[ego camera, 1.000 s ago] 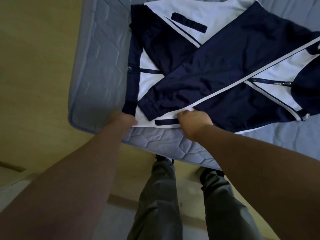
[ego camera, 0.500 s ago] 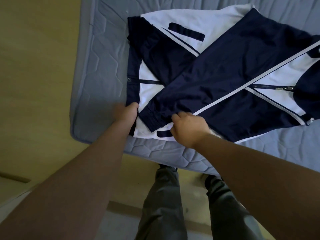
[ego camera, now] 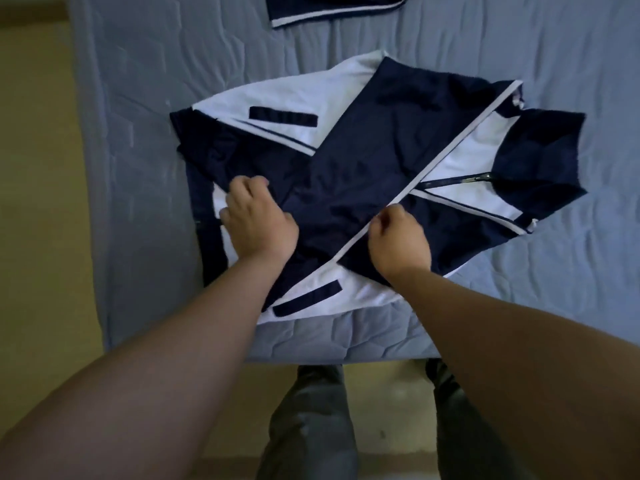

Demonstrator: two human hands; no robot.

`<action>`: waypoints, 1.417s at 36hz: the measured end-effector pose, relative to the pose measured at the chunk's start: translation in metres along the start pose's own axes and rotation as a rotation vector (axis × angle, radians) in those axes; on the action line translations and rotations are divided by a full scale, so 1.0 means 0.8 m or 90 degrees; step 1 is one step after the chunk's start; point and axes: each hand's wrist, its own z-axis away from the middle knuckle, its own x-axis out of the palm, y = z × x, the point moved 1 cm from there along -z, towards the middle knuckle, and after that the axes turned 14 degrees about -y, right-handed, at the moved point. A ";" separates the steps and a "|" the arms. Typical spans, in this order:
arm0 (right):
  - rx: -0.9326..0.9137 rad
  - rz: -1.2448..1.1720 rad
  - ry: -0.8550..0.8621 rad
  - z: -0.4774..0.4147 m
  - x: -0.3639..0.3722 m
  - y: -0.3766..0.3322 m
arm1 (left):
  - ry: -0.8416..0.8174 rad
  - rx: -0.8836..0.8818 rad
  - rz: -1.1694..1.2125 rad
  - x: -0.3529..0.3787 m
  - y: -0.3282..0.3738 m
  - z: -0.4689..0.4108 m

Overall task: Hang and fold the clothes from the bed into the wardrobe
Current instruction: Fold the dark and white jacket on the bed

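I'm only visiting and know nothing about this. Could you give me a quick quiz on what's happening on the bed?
1. True or false: the navy and white jacket lies on a wooden table.
2. Which part of it does the right hand pinch? A: the zipper pull. B: the white stripe. C: a pocket.
3. How many hands touch the jacket?

Key: 1 false, it lies on the mattress. 2 B. 3 two, the left hand as well.

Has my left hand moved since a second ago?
Yes. The left hand went from the near edge of the mattress farther in, onto the jacket.
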 end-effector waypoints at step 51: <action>-0.011 -0.164 0.297 -0.021 -0.356 0.266 | -0.459 0.147 0.327 0.110 0.662 -0.094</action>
